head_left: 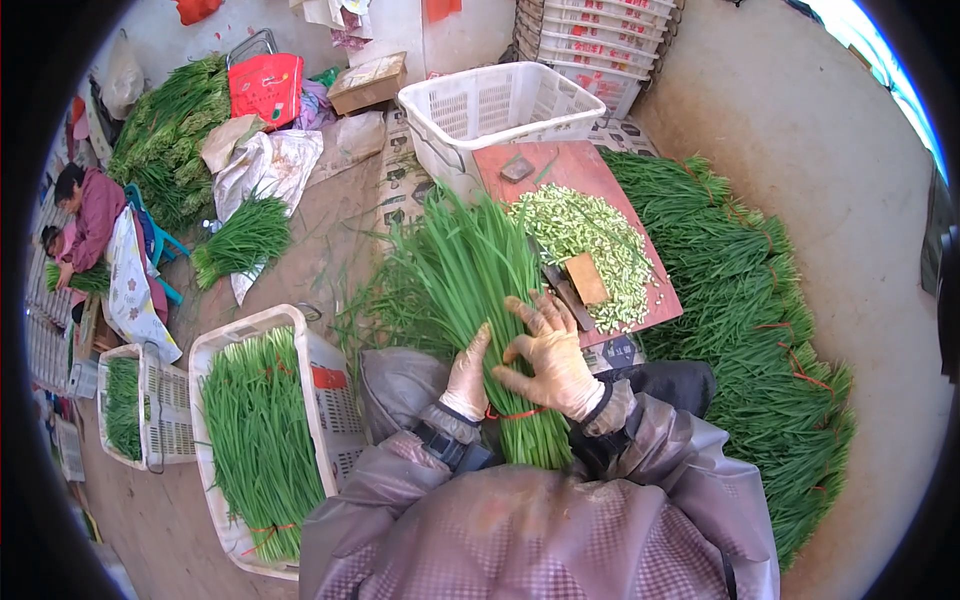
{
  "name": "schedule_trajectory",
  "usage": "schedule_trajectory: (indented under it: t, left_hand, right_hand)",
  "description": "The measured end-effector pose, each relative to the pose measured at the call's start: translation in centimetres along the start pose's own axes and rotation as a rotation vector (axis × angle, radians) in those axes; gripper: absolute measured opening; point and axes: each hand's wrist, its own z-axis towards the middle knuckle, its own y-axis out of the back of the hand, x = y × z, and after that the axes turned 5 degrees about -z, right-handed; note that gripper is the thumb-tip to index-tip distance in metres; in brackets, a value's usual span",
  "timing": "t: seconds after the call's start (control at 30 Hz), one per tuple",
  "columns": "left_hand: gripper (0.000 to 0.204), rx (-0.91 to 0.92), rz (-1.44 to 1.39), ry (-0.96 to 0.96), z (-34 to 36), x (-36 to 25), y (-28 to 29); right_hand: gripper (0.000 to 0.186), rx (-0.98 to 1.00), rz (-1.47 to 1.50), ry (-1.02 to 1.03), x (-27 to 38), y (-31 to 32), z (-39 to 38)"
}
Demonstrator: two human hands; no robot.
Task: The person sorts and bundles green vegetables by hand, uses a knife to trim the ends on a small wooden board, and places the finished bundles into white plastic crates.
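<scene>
A bundle of long green leaves (480, 280), tied low with a red band, stands against my lap. My gloved left hand (466, 370) grips its left side, the fingers partly hidden behind it. My gloved right hand (545, 355) lies on the bundle's right side with its fingers spread and bent. Just beyond, a red board (660, 290) carries a pile of chopped pale stem pieces (585, 225), a dark blade (560, 285), a wooden block (586, 278) and a small dark block (517, 170).
Crates of greens (260, 430) (132, 400) stand left. Banded bundles (750, 350) line my right beside the wall (840, 180). An empty white crate (500, 105) sits beyond the board, near stacked crates (600, 50). A co-worker in maroon (95, 225) sits far left, another person partly hidden behind.
</scene>
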Motion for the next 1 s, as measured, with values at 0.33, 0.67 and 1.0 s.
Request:
schedule_trajectory:
  t: [0.33,0.67,1.0]
  left_hand:
    - [0.052,-0.061,-0.027,0.04,0.4,0.3,0.1]
    - [0.055,-0.079,0.084,0.216,0.2,-0.3,0.4]
    - [0.051,0.109,-0.053,0.094,-0.4,-0.1,-2.0]
  right_hand:
    - [0.007,-0.001,0.229,-0.035,-0.6,-1.9,-0.8]
    - [0.009,0.413,0.884,-0.515,1.1,-0.5,-1.3]
    - [0.009,-0.15,1.158,-0.64,-2.2,3.8,2.3]
